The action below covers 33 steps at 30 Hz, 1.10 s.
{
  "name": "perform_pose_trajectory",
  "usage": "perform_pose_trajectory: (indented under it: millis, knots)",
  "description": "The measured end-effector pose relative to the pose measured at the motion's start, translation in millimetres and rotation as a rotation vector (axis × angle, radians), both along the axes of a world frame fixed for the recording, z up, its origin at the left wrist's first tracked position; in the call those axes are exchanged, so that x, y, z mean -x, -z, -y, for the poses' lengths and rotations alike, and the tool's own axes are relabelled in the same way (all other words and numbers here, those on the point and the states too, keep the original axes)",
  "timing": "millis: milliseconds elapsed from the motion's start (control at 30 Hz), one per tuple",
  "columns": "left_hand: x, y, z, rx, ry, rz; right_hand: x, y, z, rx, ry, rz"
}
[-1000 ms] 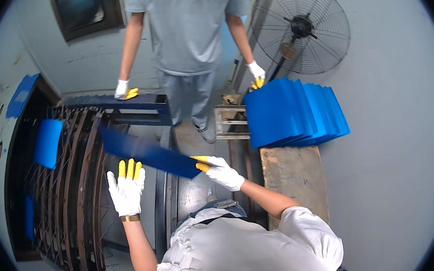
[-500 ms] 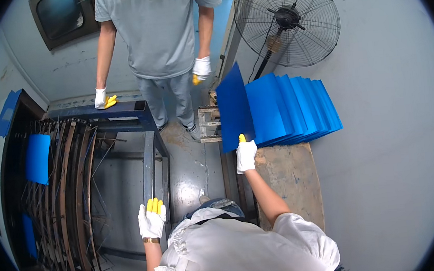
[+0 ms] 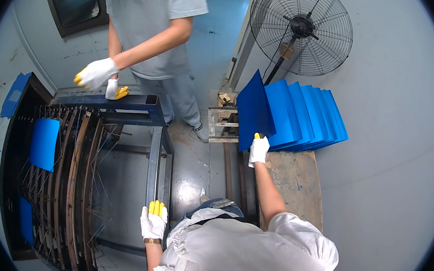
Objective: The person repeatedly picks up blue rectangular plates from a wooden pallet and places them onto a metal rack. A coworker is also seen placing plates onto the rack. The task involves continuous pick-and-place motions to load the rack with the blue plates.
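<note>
My right hand, in a white glove with yellow fingertips, grips the lower edge of a dark blue sheet. That sheet stands upright at the left end of a leaning row of blue sheets. The hand's other fingers are hidden behind it. My left hand, gloved the same way, lies on the rail of a blue metal frame, its fingers stretched forward and holding nothing. A rack of curved brown slats and wires stands left of it, with two blue sheets at its far side, one of them upper.
Across the frame a co-worker in grey leans one gloved hand on its far beam; the other reaches over the rack side. A worn board lies under the sheets. A wire-caged fan stands behind them.
The co-worker's free hand has swung from their side across toward the rack. My right hand keeps its grip on the sheet, and my left stays on the rail. The whole view has shifted slightly.
</note>
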State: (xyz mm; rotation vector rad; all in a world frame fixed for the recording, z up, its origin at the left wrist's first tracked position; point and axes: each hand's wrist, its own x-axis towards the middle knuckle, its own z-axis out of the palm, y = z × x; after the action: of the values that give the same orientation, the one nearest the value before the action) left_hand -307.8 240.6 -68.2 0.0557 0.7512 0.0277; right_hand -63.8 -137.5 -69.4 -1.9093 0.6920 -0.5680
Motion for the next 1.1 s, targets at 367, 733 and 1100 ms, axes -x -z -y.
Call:
perform_pose_trajectory:
  millis: [367,733,1100]
  knots:
    - [-1.4,18.2,11.7,0.052,0.145,-0.053,-15.3,39.5,58.4,-0.091,-0.055,-0.132]
    - [-0.2,23.0,14.9,0.067,0.144,-0.098,0.5,8.9,29.5,-0.365,-0.051,-0.159]
    - [6.9,38.1,14.3,0.100,0.090,-0.101,-3.9,14.4,56.0,-0.677,-0.119,-0.239]
